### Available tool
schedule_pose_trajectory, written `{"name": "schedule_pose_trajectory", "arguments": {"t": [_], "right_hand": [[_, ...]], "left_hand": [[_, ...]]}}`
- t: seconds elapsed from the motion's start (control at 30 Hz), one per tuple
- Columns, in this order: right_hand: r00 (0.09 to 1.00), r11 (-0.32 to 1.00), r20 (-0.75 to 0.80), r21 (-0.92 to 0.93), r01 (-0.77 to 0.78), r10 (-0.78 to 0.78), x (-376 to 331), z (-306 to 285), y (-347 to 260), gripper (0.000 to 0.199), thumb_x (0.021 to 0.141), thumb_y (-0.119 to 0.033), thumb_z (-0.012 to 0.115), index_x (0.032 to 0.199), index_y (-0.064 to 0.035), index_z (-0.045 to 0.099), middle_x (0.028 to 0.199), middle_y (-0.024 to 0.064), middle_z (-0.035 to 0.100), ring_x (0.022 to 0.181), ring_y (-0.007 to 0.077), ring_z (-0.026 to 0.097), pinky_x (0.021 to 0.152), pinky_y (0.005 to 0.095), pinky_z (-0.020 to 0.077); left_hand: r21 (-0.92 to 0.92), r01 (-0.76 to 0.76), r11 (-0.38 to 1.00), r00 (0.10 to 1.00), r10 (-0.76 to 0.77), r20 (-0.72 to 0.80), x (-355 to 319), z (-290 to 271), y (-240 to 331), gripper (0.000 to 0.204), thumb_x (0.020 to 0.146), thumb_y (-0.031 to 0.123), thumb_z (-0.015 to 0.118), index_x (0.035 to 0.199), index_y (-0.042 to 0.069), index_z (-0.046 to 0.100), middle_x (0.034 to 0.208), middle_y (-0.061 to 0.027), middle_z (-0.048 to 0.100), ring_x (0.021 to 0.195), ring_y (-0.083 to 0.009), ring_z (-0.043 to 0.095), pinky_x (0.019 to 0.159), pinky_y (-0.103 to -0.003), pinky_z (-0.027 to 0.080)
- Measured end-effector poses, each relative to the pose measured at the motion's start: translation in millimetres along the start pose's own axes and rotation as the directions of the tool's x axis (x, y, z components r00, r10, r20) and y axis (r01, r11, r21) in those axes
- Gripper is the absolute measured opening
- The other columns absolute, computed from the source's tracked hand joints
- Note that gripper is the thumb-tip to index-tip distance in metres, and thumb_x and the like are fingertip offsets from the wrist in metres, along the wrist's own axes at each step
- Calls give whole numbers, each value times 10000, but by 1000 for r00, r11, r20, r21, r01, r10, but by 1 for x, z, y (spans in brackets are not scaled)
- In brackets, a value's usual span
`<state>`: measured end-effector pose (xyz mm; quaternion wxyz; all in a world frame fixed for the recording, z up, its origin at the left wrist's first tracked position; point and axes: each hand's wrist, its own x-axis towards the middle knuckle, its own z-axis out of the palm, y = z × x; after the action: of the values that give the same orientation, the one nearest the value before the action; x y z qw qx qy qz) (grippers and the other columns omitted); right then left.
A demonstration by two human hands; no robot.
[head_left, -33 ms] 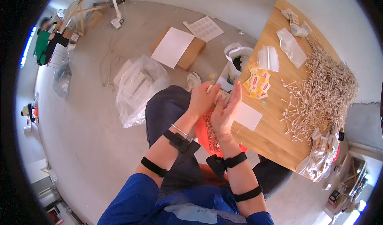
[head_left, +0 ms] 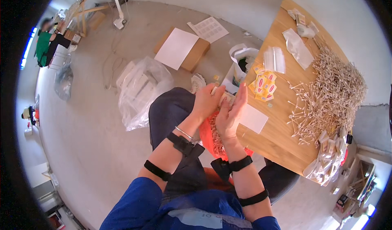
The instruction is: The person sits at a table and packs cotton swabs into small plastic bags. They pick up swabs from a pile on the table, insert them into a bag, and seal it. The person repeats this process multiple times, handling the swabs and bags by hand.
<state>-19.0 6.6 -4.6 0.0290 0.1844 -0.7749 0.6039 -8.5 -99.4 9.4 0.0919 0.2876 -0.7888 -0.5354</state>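
In front of me, a bundle of cotton swabs [head_left: 227, 99] is held between my two hands. My left hand [head_left: 205, 102] is curled around one end, and white swab tips show by its fingers. My right hand [head_left: 232, 115] presses against the other side, its fingers straight and its thumb over the bundle. Beneath my wrists, a red bag [head_left: 207, 137] with many loose cotton swabs [head_left: 217, 142] rests at my lap. Part of the bundle is hidden by my fingers.
On the wooden table [head_left: 274, 128] at right lie a large swab pile [head_left: 330, 91], yellow packets [head_left: 263, 85], clear bags [head_left: 274, 60], a white card [head_left: 252, 117] and packed swabs [head_left: 326, 156]. A plastic bag [head_left: 145, 87] and cardboard box [head_left: 199, 55] are on the floor. A person [head_left: 45, 46] sits far left.
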Motion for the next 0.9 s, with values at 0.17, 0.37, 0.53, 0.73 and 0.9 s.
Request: {"name": "schedule_pose_trajectory", "arguments": {"t": [0.17,0.37,0.53,0.73,0.9], "right_hand": [[970,997,-233,39,-62,70,-11,1,-8,649,907,57,436,1497,72,165,1559,263,190,1468,394,189,1195,461,175],[960,950,-218,294,-107,176,-17,14,-15,611,943,69,360,1505,39,125,1575,192,148,1487,319,167,1192,438,184],[944,837,-185,530,-138,273,-14,17,-29,664,928,77,379,1526,1,103,1605,144,106,1493,312,149,1185,414,188],[976,847,-140,528,-69,167,-16,21,-27,727,963,3,443,1540,18,-1,1623,167,-12,1501,329,64,1190,435,179],[986,893,-156,450,19,58,-16,35,-44,699,938,57,392,1531,38,24,1618,186,8,1504,323,53,1205,452,102]], "left_hand": [[-24,-17,1000,1000,16,-24,-2,2,-1,342,916,315,635,910,-26,663,755,-243,653,681,-365,651,610,-411,479],[-27,-71,997,997,70,-27,-1,5,-5,341,926,307,622,892,-31,654,753,-243,650,685,-362,648,610,-416,476],[0,-53,999,998,53,-32,-1,5,-5,377,930,347,610,904,-25,660,774,-251,655,734,-393,655,642,-428,488],[6,-50,999,997,51,-64,-2,-6,0,378,932,359,611,882,-14,651,755,-218,666,730,-386,664,643,-413,507],[-63,-97,993,987,88,-132,-3,-31,16,345,932,324,640,834,-7,625,677,-152,652,603,-240,652,566,-343,497]]}}
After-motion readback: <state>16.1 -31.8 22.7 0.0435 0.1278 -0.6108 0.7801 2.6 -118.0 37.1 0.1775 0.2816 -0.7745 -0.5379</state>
